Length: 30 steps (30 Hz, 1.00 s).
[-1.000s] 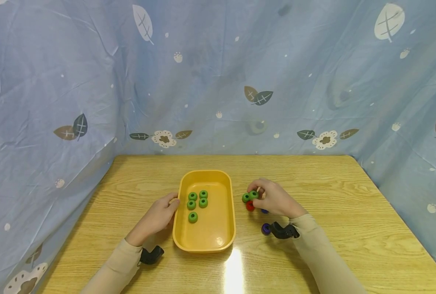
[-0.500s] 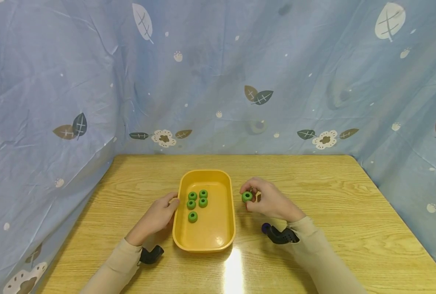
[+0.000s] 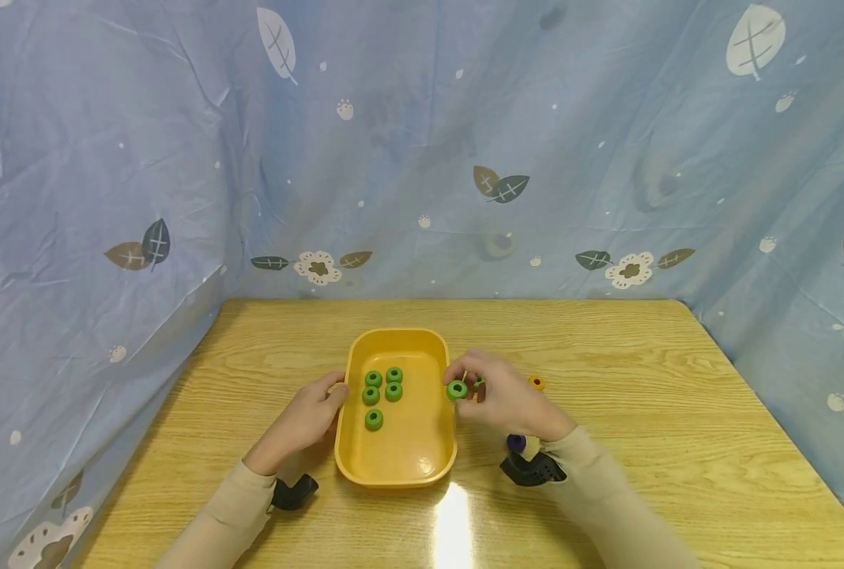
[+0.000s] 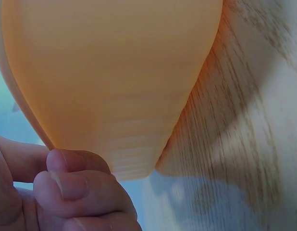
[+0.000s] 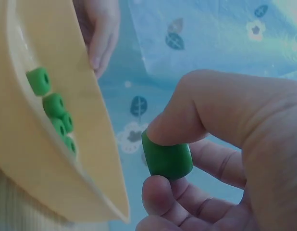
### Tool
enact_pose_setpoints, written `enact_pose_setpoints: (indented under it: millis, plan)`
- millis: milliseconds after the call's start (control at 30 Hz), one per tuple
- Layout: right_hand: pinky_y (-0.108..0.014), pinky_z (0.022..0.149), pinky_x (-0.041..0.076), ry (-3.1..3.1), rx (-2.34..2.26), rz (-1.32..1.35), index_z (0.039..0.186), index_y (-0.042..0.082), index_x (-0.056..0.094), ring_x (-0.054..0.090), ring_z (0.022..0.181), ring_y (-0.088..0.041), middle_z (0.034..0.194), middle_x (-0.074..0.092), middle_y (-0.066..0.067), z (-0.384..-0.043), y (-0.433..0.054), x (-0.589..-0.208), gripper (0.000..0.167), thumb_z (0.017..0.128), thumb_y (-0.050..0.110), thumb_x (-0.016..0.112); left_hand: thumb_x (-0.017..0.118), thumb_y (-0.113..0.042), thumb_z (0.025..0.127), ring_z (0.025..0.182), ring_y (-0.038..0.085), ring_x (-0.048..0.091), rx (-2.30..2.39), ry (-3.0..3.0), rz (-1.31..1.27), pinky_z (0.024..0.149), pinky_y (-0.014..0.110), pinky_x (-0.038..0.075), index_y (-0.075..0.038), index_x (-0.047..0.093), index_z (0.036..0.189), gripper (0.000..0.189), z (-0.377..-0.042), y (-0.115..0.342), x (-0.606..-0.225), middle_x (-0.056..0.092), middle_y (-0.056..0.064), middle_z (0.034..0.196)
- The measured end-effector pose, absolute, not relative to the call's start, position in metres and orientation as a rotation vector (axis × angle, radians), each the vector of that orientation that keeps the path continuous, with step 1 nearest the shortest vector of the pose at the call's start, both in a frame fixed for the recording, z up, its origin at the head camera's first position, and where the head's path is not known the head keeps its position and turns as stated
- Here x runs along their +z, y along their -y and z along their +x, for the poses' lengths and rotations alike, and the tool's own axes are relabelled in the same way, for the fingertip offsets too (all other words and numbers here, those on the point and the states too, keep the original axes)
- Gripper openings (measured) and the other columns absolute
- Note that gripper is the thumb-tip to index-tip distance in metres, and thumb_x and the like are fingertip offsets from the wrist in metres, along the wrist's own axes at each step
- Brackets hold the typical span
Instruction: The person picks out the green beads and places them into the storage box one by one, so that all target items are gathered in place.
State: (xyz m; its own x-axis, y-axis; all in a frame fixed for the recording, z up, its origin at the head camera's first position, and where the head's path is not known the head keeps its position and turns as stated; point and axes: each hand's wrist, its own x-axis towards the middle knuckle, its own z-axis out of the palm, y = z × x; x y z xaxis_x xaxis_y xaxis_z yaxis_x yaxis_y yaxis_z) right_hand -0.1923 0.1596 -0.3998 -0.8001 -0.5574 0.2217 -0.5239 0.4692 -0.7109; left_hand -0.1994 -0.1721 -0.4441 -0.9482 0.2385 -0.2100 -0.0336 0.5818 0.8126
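A yellow tray [image 3: 411,450] stands on the table with several green beads [image 3: 393,391] inside, toward its left half. My left hand [image 3: 308,419] grips the tray's left rim, thumb on one side and curled fingers under the edge in the left wrist view. Between thumb and fingertips my right hand [image 3: 510,395] pinches a green bead [image 5: 168,155], a short barrel with a hole through it. In the head view this bead overlaps the tray's right rim.
Right of the tray lie a dark blue bead [image 3: 515,442], partly covered by the wrist device, and an orange bead [image 3: 537,382] beyond the right hand. Part of another green bead [image 3: 480,382] shows behind the fingers. A blue leaf-print cloth [image 3: 422,158] hangs behind the table.
My right hand has lifted a green bead from the group on the table and moved left with it to the tray's right rim. The left hand and tray stay put.
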Motion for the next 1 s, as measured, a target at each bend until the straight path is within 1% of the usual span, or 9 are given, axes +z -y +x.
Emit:
enact_pose_setpoints:
  millis: [133,233,367,533,733,900,1000]
  plan:
    - [-0.027,0.068,0.052,-2.668,-1.183,-1.029,0.11,0.021,0.069,0.059,0.083,-0.016,0.103,0.062,0.004,-0.193,-0.148,-0.397,0.031,0.085,0.003,0.071,0.039,-0.03,0.114,0.048,0.015,0.044,1.308,-2.517,0.17,0.046,0.031,0.042,-0.012,0.046,0.156,0.046,-0.199,0.172,-0.444,0.056,0.008,0.066]
    - [-0.029,0.073,0.054,-2.66,-1.12,-1.052,0.111,0.019,0.068,0.058,0.084,-0.015,0.106,0.061,0.004,-0.195,-0.139,-0.393,0.03,0.086,0.002,0.07,0.04,-0.03,0.114,0.046,0.015,0.041,1.32,-2.512,0.169,0.045,0.031,0.041,-0.012,0.046,0.156,0.046,-0.199,0.172,-0.444,0.054,0.009,0.063]
    - [-0.029,0.078,0.055,-2.621,-1.067,-1.076,0.113,0.016,0.068,0.058,0.086,-0.014,0.11,0.062,0.003,-0.2,-0.127,-0.389,0.029,0.088,0.001,0.069,0.04,-0.03,0.114,0.046,0.015,0.041,1.323,-2.513,0.171,0.045,0.031,0.04,-0.012,0.047,0.156,0.046,-0.199,0.172,-0.445,0.053,0.009,0.062]
    - [-0.026,0.078,0.054,-2.588,-0.985,-1.134,0.112,0.012,0.07,0.061,0.084,-0.011,0.11,0.063,0.0,-0.208,-0.113,-0.39,0.025,0.089,0.003,0.07,0.04,-0.03,0.114,0.048,0.016,0.044,1.313,-2.522,0.17,0.046,0.031,0.042,-0.012,0.047,0.156,0.046,-0.199,0.172,-0.446,0.056,0.01,0.066]
    - [-0.025,0.078,0.053,-2.552,-0.906,-1.095,0.112,0.01,0.072,0.063,0.083,-0.012,0.107,0.063,-0.001,-0.219,-0.099,-0.394,0.022,0.09,0.006,0.071,0.04,-0.031,0.114,0.05,0.017,0.046,1.306,-2.521,0.163,0.047,0.032,0.044,-0.012,0.045,0.157,0.047,-0.199,0.172,-0.446,0.058,0.01,0.068]
    - [-0.026,0.077,0.052,-2.545,-0.838,-1.07,0.108,0.011,0.072,0.06,0.084,-0.012,0.105,0.064,0.0,-0.229,-0.086,-0.404,0.019,0.089,0.006,0.074,0.04,-0.031,0.114,0.048,0.016,0.044,1.301,-2.522,0.159,0.046,0.031,0.043,-0.011,0.045,0.157,0.047,-0.199,0.172,-0.445,0.057,0.01,0.066]
    - [-0.027,0.077,0.049,-2.556,-0.762,-1.093,0.103,0.011,0.073,0.057,0.084,-0.014,0.101,0.068,-0.001,-0.232,-0.078,-0.409,0.016,0.088,0.006,0.076,0.04,-0.03,0.114,0.047,0.015,0.043,1.3,-2.52,0.151,0.046,0.031,0.042,-0.012,0.046,0.157,0.047,-0.199,0.171,-0.445,0.056,0.009,0.065]
